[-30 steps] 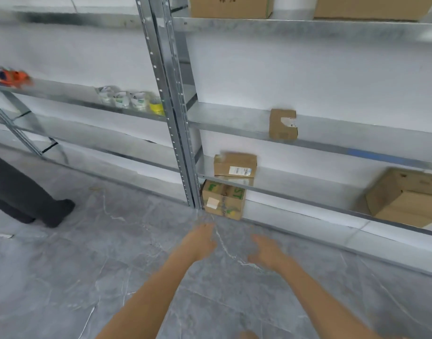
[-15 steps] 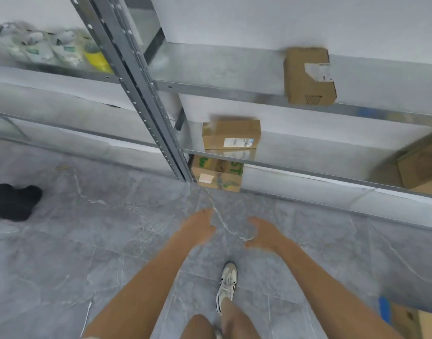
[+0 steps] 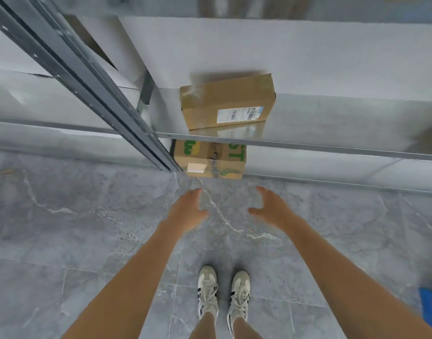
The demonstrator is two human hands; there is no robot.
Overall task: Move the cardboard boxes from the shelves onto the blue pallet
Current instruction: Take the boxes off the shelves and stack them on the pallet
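Observation:
A brown cardboard box with a white label (image 3: pixel 228 102) sits on the low metal shelf (image 3: pixel 332 145). Beneath that shelf, a box with green print (image 3: pixel 210 161) rests at floor level beside the shelf post. My left hand (image 3: pixel 189 209) and my right hand (image 3: pixel 271 207) reach out over the floor just short of the lower box, fingers spread, holding nothing. A corner of the blue pallet (image 3: pixel 430 307) shows at the right edge.
The grey shelf post (image 3: pixel 87 86) slants down from the upper left to the floor. My two white shoes (image 3: pixel 223 292) stand on the grey marble floor (image 3: pixel 75 216). A blurred brown shape (image 3: pixel 427 137) sits at the shelf's right end.
The view has tilted down and come closer to the shelves. Both hands have spread apart and opened wider toward the lower box. Both feet now stand side by side.

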